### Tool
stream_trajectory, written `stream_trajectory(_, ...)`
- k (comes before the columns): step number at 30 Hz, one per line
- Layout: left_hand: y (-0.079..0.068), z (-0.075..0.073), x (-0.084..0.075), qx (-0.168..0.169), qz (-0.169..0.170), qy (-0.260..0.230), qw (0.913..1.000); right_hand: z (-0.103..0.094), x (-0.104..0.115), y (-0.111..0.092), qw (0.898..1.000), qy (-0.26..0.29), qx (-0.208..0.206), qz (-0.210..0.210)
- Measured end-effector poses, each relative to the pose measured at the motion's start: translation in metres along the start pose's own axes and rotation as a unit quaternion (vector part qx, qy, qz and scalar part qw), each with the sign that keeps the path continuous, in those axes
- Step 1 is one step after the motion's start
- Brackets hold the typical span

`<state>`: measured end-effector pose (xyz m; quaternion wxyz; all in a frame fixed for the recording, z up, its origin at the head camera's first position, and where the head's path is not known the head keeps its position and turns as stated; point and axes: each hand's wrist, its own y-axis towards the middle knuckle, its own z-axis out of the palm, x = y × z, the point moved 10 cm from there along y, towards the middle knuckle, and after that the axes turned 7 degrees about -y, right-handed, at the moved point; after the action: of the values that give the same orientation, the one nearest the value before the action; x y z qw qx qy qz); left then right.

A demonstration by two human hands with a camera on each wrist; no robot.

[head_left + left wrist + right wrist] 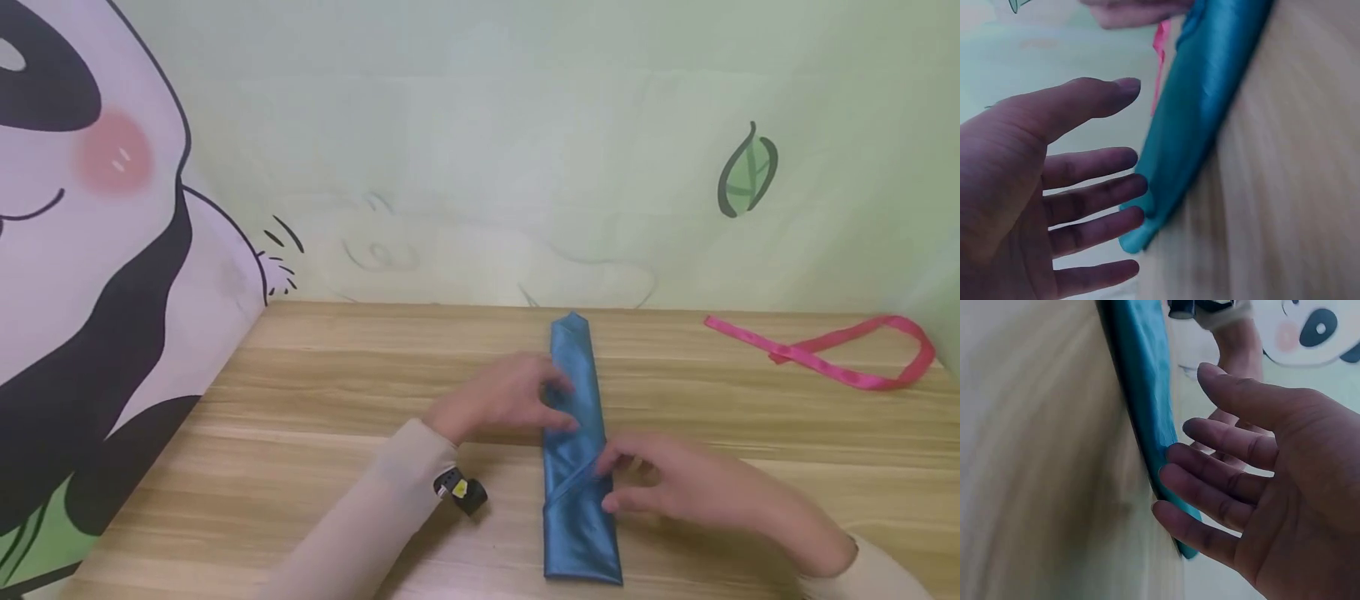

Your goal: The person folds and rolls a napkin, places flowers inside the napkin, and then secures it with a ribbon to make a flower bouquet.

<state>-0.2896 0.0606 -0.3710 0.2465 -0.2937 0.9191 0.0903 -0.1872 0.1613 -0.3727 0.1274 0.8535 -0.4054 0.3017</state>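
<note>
A shiny blue satin cloth (pixel 579 542), folded into a long narrow strip, lies lengthwise on the table with a diagonal fold edge across its lower half. Over its left edge, around the upper middle, hovers my left hand (pixel 513 393); its fingers are spread and hold nothing. Lower down, my right hand (pixel 671 483) is at the strip's right edge, fingertips right by the diagonal fold. In the right wrist view, the right fingers (pixel 1210 497) are loosely extended beside the cloth (pixel 1147 381). The left wrist view shows straight left fingers (pixel 1094 200) overlapping the cloth's far end.
A looped pink ribbon (pixel 862 381) lies at the back right of the wooden table (pixel 337 375). Behind the table stands a pale green backdrop (pixel 480 150) with a panda and a leaf printed on it. A small black camera (pixel 461 492) sits at the left cuff.
</note>
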Motion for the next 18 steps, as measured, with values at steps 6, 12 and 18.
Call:
stream_trajectory(6,0.016,-0.011,-0.015,-0.026,-0.003,0.001,0.9997,-0.032,-0.021,-0.001,0.998,0.008,-0.058,0.012)
stream_trajectory(12,0.034,-0.014,-0.030,-0.054,0.006,0.003,0.9985,-0.068,-0.058,-0.016,0.987,-0.042,-0.135,0.077)
stream_trajectory(18,0.054,-0.011,-0.040,-0.070,0.015,-0.020,0.9972,-0.105,-0.090,-0.042,0.967,-0.094,-0.206,0.120)
